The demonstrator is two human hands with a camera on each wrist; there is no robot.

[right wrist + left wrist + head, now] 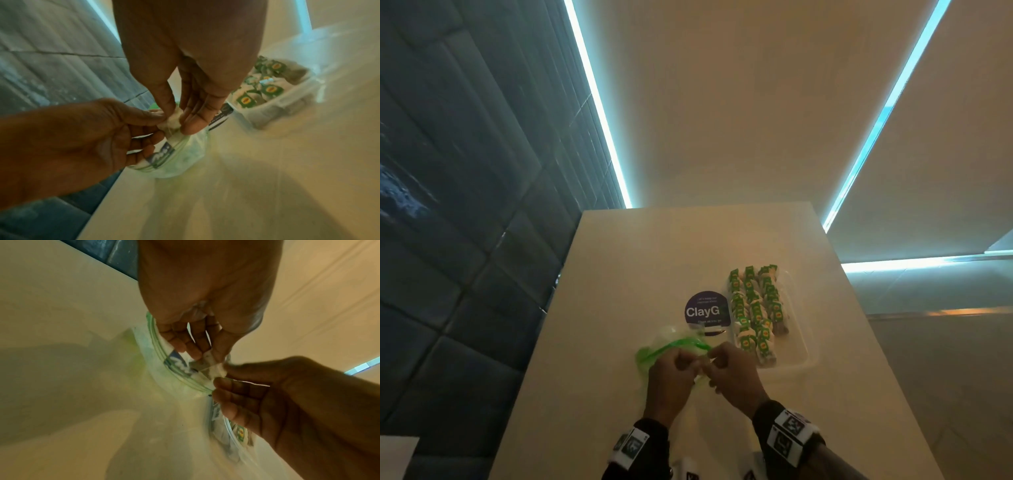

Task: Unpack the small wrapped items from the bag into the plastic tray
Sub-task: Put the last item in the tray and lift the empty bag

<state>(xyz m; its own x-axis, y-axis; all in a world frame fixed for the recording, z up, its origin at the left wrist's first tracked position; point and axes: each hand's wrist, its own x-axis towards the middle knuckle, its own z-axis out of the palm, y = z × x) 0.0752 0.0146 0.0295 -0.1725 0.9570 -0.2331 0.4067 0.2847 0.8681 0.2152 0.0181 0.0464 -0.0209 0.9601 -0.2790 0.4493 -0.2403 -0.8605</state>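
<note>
A clear zip bag (671, 346) with a green strip lies on the white table, its mouth toward me. My left hand (674, 373) grips the bag's mouth (179, 369), fingers curled round the rim (162, 155). My right hand (732, 373) pinches a small white wrapped item (172, 125) between thumb and fingers, right at the mouth (218, 369). Both hands (197, 352) (222, 374) (180, 120) (148, 129) meet there. The clear plastic tray (801, 359) stands just right of the hands, with several green-labelled wrapped items (755, 308) in rows.
A dark round "ClayG" sticker (703, 310) lies on the table between the bag and the tray (275, 107). The table's left edge (558, 308) drops to a dark padded wall. Bare tabletop stretches beyond the tray and toward me.
</note>
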